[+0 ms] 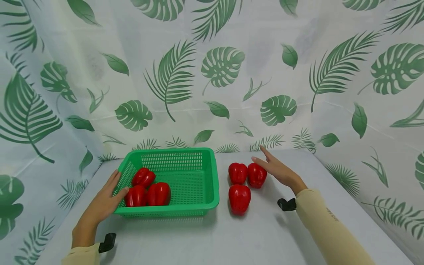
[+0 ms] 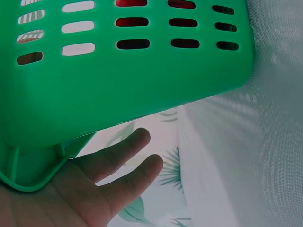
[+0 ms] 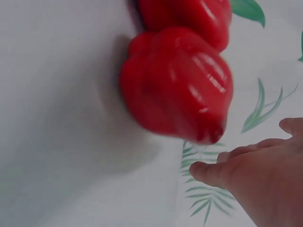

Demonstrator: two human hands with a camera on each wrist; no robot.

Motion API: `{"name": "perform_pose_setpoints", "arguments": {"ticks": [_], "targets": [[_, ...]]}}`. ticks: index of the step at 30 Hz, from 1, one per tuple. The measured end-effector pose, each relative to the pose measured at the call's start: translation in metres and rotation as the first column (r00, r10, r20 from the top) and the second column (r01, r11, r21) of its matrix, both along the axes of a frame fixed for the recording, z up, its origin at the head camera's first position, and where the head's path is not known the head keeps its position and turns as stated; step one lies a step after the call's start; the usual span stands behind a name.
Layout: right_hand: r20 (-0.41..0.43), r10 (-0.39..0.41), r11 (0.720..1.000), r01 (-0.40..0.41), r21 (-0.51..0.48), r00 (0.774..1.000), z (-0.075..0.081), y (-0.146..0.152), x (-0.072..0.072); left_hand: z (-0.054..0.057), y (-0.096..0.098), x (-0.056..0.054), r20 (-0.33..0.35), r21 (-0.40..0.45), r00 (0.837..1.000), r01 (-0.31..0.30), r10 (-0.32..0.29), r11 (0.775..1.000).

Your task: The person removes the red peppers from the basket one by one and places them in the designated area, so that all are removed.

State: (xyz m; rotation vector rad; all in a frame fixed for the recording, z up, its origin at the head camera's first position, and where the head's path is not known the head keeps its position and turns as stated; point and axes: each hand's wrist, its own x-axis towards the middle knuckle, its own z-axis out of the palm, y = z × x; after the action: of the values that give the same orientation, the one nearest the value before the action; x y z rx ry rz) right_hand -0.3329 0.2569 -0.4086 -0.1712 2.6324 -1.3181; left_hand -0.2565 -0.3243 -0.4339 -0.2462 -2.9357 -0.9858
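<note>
Three red bell peppers [image 1: 239, 199] sit clustered on the pale worktop [image 1: 198, 243], two at the back and one in front, just right of a green basket [image 1: 170, 209]. The person's right hand [image 1: 279, 170] hangs at the right-hand rear pepper [image 1: 257, 176], its grip apart and fingers outstretched; whether it touches the pepper cannot be told. Three more peppers [image 1: 159, 194] lie close together at the left end of the perforated basket, two side by side in front and one behind. The left hand [image 1: 101, 200] rests on the basket's left rim, thumb over the edge, its grip loose, with two fingers straight and parted in the left wrist view. Pale yellow sleeves [image 1: 331, 228] cover both forearms, a black device [image 1: 286, 204] near each cuff. A white backdrop [image 1: 182, 132] printed with green leaves rises behind.
</note>
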Motion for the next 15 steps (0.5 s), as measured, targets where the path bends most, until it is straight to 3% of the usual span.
{"name": "perform_pose_setpoints", "arguments": {"ticks": [8,15], "targets": [[-0.073,0.026,0.998,-0.029,-0.051,0.997,0.015,-0.021,-0.001,0.001,-0.001,0.001,-0.012,0.007,1.000,0.001,-0.001,1.000],[-0.089,0.047,0.995,-0.055,-0.081,0.995,0.024,-0.038,0.001,0.001,0.000,0.000,-0.013,0.013,1.000,0.004,-0.004,1.000]]}}
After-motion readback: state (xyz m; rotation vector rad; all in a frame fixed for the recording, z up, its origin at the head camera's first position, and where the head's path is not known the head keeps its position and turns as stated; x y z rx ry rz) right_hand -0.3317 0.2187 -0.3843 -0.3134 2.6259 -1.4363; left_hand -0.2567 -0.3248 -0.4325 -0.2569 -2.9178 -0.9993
